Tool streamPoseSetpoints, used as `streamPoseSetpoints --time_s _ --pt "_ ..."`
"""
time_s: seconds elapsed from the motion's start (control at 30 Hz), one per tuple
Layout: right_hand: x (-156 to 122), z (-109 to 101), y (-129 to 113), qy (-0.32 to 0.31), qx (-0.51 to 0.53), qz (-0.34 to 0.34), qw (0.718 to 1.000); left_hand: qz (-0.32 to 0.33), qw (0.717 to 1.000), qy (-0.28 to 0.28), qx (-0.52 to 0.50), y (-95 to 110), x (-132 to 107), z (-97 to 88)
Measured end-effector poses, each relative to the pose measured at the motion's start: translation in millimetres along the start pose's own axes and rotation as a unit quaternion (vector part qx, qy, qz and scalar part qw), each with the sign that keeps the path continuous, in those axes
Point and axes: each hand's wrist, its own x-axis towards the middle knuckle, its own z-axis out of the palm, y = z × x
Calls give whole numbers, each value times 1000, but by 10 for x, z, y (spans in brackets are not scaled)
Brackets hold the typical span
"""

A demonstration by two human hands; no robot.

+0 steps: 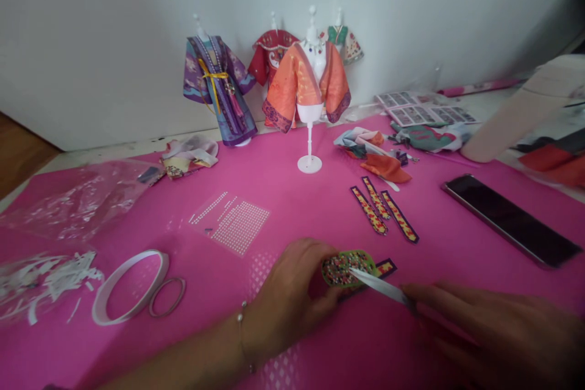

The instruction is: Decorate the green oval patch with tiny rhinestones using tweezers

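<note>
My left hand (292, 298) pinches a small green-edged patterned fabric piece (347, 268) against the pink mat (283, 195). My right hand (493, 329) is closed on a thin white strip (381, 285) whose tip lies on that piece. A dark patterned strip (386, 267) pokes out just behind the piece. Three similar red-and-yellow strips (384, 213) lie beyond it. A white mannequin stand wearing an orange robe (306, 82) rises at the middle of the mat.
Rolls of tape (132, 283) and white paper scraps (46, 280) sit at left. A sheet of stick-on gems (233, 222), a phone (512, 219), cloth scraps (379, 158), plastic bags (77, 195) and dressed mannequins (219, 91) by the wall surround the work spot.
</note>
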Motion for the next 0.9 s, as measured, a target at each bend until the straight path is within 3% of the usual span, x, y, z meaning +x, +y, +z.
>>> streamPoseSetpoints --time_s 0.4,0.6,0.77,0.9 --pt "111 40 -15 -5 -10 -10 1000 -75 996 -7 40 -140 -15 -31" --pt "192 31 -66 -7 21 -2 1000 -55 997 -11 45 -163 -30 -9" --pt "226 -8 -28 -25 39 -40 998 -35 998 -17 52 -147 -37 -36" --pt "210 23 -26 -23 33 -13 999 5 998 -15 67 -71 0 -100"
